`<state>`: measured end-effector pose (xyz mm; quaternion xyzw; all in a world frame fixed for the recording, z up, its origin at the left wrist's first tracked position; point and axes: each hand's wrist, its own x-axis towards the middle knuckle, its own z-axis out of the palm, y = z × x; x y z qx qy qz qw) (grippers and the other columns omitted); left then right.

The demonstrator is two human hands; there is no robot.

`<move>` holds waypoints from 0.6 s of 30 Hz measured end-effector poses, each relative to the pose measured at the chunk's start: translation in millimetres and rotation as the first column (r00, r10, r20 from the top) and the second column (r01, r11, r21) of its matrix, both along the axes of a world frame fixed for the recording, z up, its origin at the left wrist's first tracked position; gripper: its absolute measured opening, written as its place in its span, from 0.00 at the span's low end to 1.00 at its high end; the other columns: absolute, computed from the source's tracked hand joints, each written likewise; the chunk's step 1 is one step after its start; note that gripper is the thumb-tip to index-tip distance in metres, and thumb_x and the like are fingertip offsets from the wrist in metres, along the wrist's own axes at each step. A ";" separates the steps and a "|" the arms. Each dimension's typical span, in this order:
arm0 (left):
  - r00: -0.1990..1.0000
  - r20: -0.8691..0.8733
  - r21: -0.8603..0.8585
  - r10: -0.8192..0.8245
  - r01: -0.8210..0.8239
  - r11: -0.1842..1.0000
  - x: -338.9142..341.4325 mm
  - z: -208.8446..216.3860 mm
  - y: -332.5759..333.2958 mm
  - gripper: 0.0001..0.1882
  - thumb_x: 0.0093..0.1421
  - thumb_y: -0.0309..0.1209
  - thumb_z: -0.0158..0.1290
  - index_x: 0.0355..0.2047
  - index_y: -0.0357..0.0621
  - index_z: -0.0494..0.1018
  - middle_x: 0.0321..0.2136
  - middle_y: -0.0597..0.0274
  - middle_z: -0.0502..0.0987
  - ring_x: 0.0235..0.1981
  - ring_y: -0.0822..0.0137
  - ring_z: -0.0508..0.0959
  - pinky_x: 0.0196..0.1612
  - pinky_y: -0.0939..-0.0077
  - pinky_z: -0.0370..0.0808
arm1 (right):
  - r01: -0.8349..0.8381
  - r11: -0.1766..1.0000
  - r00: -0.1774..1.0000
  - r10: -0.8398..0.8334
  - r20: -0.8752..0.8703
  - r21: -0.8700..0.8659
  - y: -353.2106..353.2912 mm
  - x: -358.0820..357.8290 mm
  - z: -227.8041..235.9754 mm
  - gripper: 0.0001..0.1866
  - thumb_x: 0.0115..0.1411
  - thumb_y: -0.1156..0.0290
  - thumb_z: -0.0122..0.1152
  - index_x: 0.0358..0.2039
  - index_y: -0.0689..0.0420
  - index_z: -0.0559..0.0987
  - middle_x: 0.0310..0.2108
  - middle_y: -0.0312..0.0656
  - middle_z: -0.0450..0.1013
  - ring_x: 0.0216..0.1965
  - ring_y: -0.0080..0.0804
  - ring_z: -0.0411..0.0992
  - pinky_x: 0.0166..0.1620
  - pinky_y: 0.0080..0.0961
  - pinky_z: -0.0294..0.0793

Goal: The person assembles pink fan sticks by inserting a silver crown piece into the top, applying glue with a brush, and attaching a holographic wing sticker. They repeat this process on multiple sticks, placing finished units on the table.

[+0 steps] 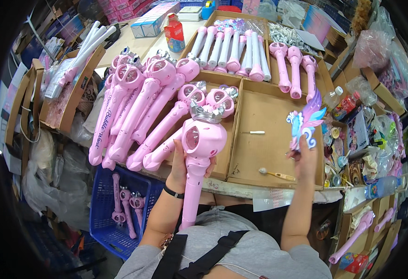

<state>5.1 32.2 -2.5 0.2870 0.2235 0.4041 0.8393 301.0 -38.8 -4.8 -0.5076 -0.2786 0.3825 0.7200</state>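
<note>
My left hand (179,168) is wrapped round the neck of a pink toy wand (205,140). The wand stands upright in front of my chest, its round head and silver crown on top and its handle pointing down. In my right hand (305,160) is a purple and blue wing-shaped ornament (302,125), gripped at its lower end and raised over the right side of the cardboard tray (260,107). The ornament and the wand are well apart. More pink wands (141,102) with silver crowns lie heaped to the left of the held one.
At the back, a divided box holds white-handled wand parts (232,49) and several pink wand bodies (295,67). A brush (278,175) and a small white stick (256,132) lie in the tray. Below left, a blue basket (102,223) contains small wands. Clutter and bottles crowd the right.
</note>
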 end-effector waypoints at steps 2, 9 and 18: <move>0.999 0.032 -0.004 -0.015 0.015 1.000 5.4 0.4 -0.3 0.54 0.43 0.78 0.29 0.41 0.33 0.66 0.21 0.53 0.71 0.14 0.65 0.72 0.14 0.79 0.69 | -0.183 0.955 0.977 0.149 -0.155 -0.234 -4.6 -50.5 11.4 0.15 0.61 0.57 0.52 0.26 0.56 0.71 0.15 0.33 0.67 0.12 0.15 0.62 0.14 0.15 0.60; 0.993 -0.118 0.046 -0.011 0.016 0.999 4.2 1.0 -10.8 0.48 0.47 0.73 0.36 0.45 0.37 0.66 0.26 0.56 0.75 0.19 0.69 0.75 0.19 0.80 0.73 | -0.076 0.981 0.995 0.087 -0.057 0.179 6.7 -172.2 7.0 0.09 0.63 0.69 0.49 0.27 0.58 0.71 0.21 0.34 0.69 0.17 0.19 0.67 0.19 0.15 0.67; 0.970 -0.229 0.263 0.080 -0.018 0.965 0.7 5.8 -23.7 0.47 0.49 0.64 0.49 0.57 0.43 0.49 0.35 0.57 0.72 0.24 0.71 0.76 0.22 0.79 0.75 | -0.064 0.980 0.957 0.007 0.290 0.188 -1.7 -180.9 -3.4 0.15 0.67 0.63 0.39 0.32 0.60 0.70 0.23 0.33 0.68 0.22 0.16 0.64 0.24 0.16 0.64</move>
